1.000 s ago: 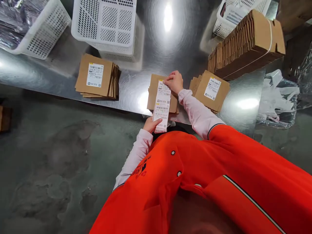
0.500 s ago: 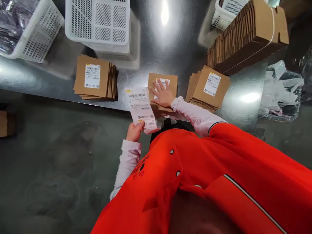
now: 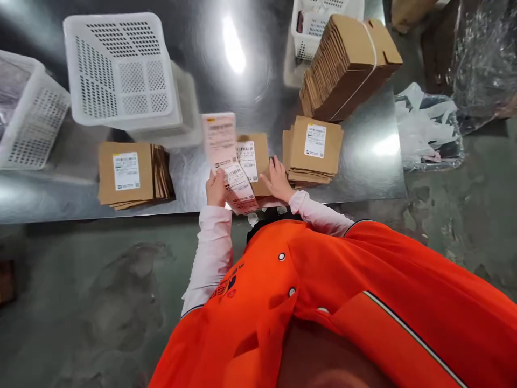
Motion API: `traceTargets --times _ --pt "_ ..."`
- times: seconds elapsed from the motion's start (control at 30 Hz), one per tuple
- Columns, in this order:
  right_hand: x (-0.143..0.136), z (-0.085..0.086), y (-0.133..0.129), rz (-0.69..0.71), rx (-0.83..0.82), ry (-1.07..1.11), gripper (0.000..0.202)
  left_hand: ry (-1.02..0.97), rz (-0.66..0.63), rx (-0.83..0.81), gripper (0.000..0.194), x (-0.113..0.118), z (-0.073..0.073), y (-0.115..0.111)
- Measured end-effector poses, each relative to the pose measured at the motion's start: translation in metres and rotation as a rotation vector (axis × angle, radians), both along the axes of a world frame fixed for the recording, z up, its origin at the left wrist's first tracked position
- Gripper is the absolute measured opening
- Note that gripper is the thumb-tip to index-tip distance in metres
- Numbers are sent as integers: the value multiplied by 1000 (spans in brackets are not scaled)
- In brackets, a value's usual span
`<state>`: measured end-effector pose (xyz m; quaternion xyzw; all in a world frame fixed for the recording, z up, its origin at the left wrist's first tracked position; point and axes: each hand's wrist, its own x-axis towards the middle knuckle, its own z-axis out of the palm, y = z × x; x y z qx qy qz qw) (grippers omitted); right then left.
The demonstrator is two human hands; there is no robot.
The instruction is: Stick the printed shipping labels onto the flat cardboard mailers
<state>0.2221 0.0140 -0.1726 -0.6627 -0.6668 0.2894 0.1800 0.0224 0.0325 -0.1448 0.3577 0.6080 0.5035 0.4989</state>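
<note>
My left hand (image 3: 216, 188) grips a long strip of printed labels (image 3: 220, 139), which hangs partly over the middle cardboard piece. My right hand (image 3: 278, 180) rests at the right edge of that middle cardboard (image 3: 260, 156), fingers apart, holding nothing. A white label (image 3: 247, 160) lies on this cardboard, its left part hidden behind the strip. To the right is a stack of flat cardboard (image 3: 298, 145) with a white label (image 3: 315, 140) on top. Another labelled stack (image 3: 105, 172) sits at the left, several pieces leaning at its right side.
A metal table (image 3: 194, 186) carries everything. White baskets stand at the back left (image 3: 131, 81), far left (image 3: 44, 121) and back right (image 3: 301, 46). A strapped cardboard bundle (image 3: 343, 75) is behind the right stack. A clear bag of white material (image 3: 424, 132) lies at the right.
The view has shifted. My right hand has slid off the middle label to the cardboard's right edge. My left hand has moved the label strip forward, over the table.
</note>
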Motion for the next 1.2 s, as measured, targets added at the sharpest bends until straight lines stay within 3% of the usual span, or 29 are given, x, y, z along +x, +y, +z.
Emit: traceTargets --times 0.07,0.17,0.23,0.3,0.37,0.4,0.47,0.53,0.63,0.7,0.87,1.03,1.1,1.2 --pt "28 4 2 -91 125 195 71 -131 44 3 38 4 17 -8" --pt "99 19 8 -238 256 359 72 -294 15 45 37 11 40 -20" --pt "145 33 13 -329 249 272 74 -293 -10 63 42 14 48 -30" --pt "166 47 16 -405 204 108 80 -242 -33 77 53 16 50 -43" --pt "152 59 15 -347 129 62 87 -180 -72 88 63 19 48 -58" --pt "133 63 12 -241 68 134 90 -151 -107 80 65 20 45 -65" --pt "82 65 0 41 -90 442 90 -90 -214 35 62 21 39 -78" --pt "31 59 -16 180 -217 786 80 -43 -268 11 58 20 33 -84" --pt "-15 49 -40 205 -368 939 63 -61 -61 62 56 13 22 -85" --pt "-23 47 -44 222 -396 858 57 -108 83 53 51 8 13 -83" --pt "-15 65 -20 188 -154 597 32 -105 137 -30 41 17 -4 -90" --pt "-14 72 -13 235 -215 425 21 -61 319 -51 55 41 -13 -98" --pt "-18 66 -8 235 -240 398 18 -153 262 -90 52 42 -14 -97" --pt "-27 49 22 271 -143 309 13 -308 38 -222 59 33 -19 -98"
